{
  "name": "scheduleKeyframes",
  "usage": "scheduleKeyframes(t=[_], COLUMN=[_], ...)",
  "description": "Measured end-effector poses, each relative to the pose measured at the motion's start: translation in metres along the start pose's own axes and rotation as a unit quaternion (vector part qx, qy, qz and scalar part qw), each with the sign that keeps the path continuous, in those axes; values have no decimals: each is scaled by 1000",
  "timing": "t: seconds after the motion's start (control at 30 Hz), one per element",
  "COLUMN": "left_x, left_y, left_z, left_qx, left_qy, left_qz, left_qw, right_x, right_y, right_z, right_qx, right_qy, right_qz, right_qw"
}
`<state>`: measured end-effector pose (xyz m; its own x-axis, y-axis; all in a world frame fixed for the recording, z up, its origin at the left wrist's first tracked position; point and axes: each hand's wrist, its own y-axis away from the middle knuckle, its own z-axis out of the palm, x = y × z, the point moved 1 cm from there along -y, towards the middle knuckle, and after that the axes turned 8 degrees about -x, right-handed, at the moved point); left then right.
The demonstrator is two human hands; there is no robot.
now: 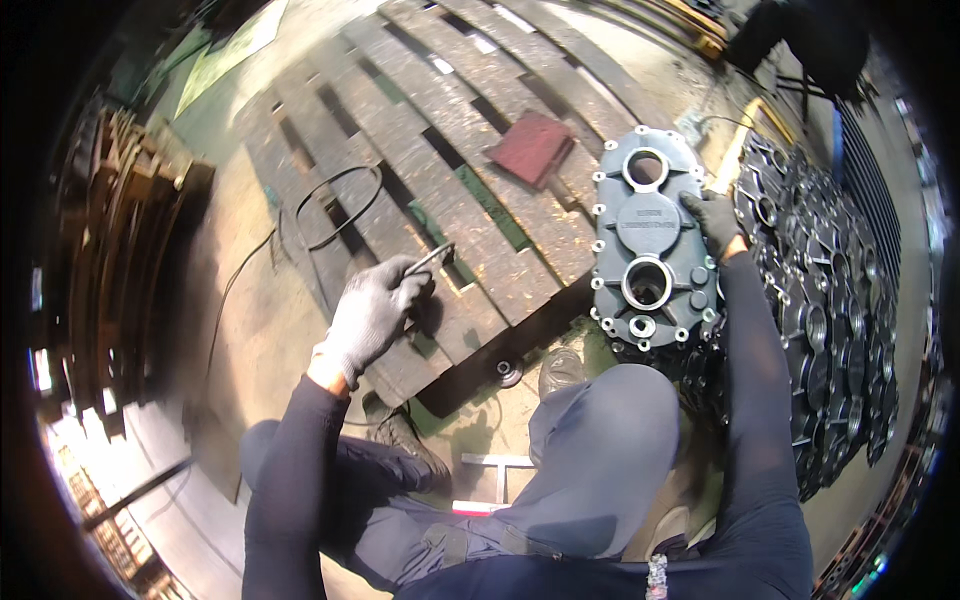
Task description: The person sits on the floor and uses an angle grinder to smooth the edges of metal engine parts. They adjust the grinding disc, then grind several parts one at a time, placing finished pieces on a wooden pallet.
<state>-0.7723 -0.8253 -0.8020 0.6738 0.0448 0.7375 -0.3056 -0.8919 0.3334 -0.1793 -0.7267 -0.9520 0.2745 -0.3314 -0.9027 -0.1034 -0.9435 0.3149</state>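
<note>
Dark trousers (600,450) fill the lower middle, the knees bent and both boots partly hidden behind them. Both forearms are covered by dark sleeves, and the picture's rim is lost in black. On the left, the left hand (372,312) in a grey knit glove is held over the pallet (450,170), its fingers curled shut round a thin metal tool (430,259); the tool's working end cannot be made out. On the right, the right hand (715,220), gloved too, is laid on the upper right edge of a grey cast housing (650,240), fingers bent over its rim. That housing, flat-faced with two round bores and bolt holes along its border, is stood at the pallet's right end, beside rows of similar dark castings (830,320). A red-brown pad (532,146) lies on the worn slats.
</note>
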Motion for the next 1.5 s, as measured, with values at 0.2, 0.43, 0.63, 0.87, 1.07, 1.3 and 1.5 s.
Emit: scheduleKeyframes(t=[0.2,0.43,0.63,0.87,1.07,1.3,1.5], left_x=[-28,-137,-217,-254,-282,-337,-328], left_y=[33,36,41,42,77,134,128], left_z=[-34,-23,-24,-16,-53,-92,-86], left_qx=[33,-2,-27,-92,2,61,65], left_qy=[-38,-187,-166,-220,-203,-135,-128], left_qz=[-40,-139,-194,-234,-276,-334,-295], left_qw=[998,973,966,943,939,931,945], right_x=[-55,-116,-144,-183,-224,-229,-205], right_y=[33,90,105,143,160,159,103], right_z=[57,134,183,260,331,418,451], right_qx=[38,59,78,-6,-130,-256,-305], right_qy=[185,134,230,205,216,81,71], right_qz=[-39,-79,-143,-226,-240,-173,-117], right_qw=[981,986,960,952,938,948,943])
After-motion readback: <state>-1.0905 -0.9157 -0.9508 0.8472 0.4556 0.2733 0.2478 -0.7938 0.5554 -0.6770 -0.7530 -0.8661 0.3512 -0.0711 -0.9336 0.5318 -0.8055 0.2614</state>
